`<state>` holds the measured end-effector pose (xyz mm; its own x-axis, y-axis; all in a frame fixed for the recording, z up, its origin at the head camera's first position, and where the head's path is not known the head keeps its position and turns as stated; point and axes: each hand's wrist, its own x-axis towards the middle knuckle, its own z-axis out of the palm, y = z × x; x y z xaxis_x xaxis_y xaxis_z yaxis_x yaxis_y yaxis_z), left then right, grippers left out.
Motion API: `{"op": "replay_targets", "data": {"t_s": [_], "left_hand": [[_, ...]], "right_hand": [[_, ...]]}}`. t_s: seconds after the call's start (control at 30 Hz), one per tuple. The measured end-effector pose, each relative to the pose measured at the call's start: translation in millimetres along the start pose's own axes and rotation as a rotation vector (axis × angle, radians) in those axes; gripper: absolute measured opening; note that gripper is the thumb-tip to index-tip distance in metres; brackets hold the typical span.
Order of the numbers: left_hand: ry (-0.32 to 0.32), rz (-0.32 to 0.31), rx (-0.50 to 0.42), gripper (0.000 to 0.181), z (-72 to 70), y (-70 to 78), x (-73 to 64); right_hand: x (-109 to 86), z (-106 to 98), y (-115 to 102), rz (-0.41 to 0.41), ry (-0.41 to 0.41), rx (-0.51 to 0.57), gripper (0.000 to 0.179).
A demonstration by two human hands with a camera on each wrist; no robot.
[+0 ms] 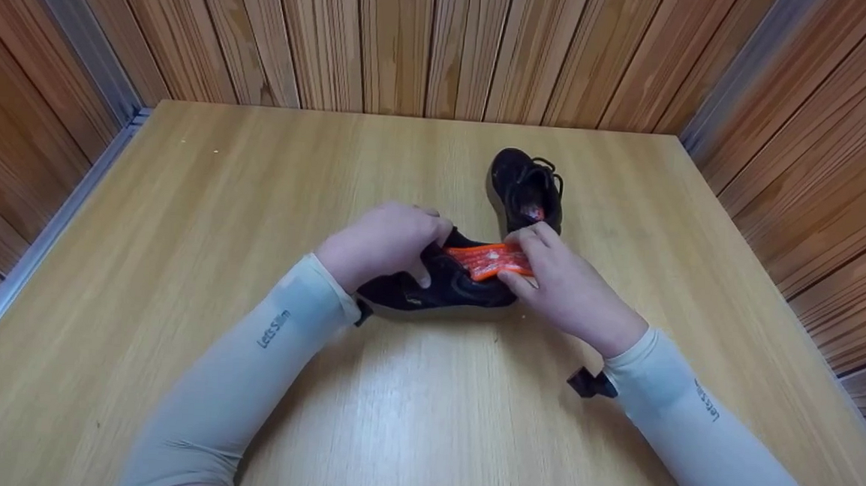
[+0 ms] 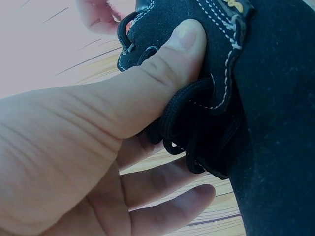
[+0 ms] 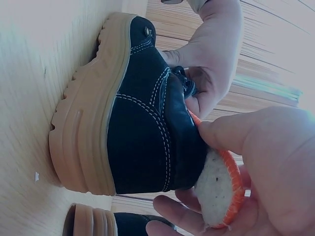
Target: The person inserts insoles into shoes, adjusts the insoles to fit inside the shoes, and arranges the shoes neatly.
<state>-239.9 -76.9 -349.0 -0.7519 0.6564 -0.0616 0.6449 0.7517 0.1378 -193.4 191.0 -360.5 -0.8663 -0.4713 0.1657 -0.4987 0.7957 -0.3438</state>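
A black lace-up shoe (image 1: 438,285) with a tan sole lies on the table, toe to the left. My left hand (image 1: 388,244) grips it over the lace area, the thumb pressed on the upper beside the black laces (image 2: 189,108). Out of the shoe's opening sticks an insole (image 1: 488,260), red on top with an orange edge and a whitish fuzzy underside (image 3: 215,184). My right hand (image 1: 562,281) pinches its heel end between thumb and fingers. The insole's front part is hidden inside the shoe.
Just behind my right hand stands a second black shoe (image 1: 515,184), toe pointing away, with something red inside. Both rest on a light wooden table (image 1: 295,167). Wood-panelled walls (image 1: 430,44) enclose its back and sides.
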Motion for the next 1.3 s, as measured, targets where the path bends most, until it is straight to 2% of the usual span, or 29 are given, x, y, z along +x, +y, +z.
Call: {"op": "replay_targets", "data": {"t_s": [0.23, 0.37, 0.73, 0.97, 1.3], "left_hand": [[0.005, 0.001, 0.017, 0.047, 0.1, -0.7, 0.7], [0.015, 0.009, 0.022, 0.047, 0.7, -1.2, 0.9], [0.007, 0.002, 0.005, 0.046, 1.3, -2.1, 1.4], [-0.017, -0.009, -0.005, 0.045, -2.2, -1.2, 1.7], [-0.001, 0.001, -0.012, 0.047, -2.0, -0.9, -0.1]], "right_hand": [[1.6, -6, 1, 0.053, -0.071, 0.043, 0.052], [1.3, -12, 0, 0.065, -0.102, 0.034, 0.056], [-2.6, -28, 0, -0.003, -0.142, -0.073, 0.057], [-1.4, -27, -4, -0.01, -0.121, -0.13, 0.054], [-2.4, -17, -3, -0.012, -0.062, -0.113, 0.047]]}}
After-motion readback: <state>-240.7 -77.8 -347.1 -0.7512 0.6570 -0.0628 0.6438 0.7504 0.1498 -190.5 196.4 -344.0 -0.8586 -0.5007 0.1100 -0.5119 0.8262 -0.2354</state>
